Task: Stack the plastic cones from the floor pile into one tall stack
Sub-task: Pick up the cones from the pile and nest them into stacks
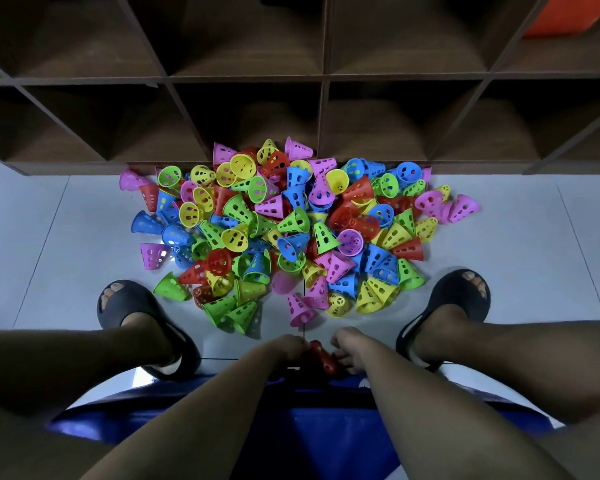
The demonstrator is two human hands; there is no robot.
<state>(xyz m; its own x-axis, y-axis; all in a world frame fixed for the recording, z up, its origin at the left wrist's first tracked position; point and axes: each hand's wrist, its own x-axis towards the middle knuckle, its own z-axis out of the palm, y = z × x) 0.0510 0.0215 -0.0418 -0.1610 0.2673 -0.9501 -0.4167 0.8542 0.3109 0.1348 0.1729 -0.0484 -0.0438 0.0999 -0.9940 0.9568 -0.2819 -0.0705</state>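
A big pile of small perforated plastic cones (291, 230) in pink, yellow, green, blue and red lies on the pale floor against the shelf base. Close to me, between my feet, my left hand (288, 346) and my right hand (349, 344) both hold red cones (323, 356) low over the floor. The fingers of each hand curl around the red plastic from either side. How many red cones are nested there is hidden by my hands. A pink cone (300, 310) stands at the pile's near edge, just beyond my hands.
A dark wooden cubby shelf (323, 81) rises behind the pile; an orange box (568, 15) sits in its upper right cell. My feet in black sandals, left (132, 306) and right (458, 299), flank the pile. A blue seat (309, 420) is under me.
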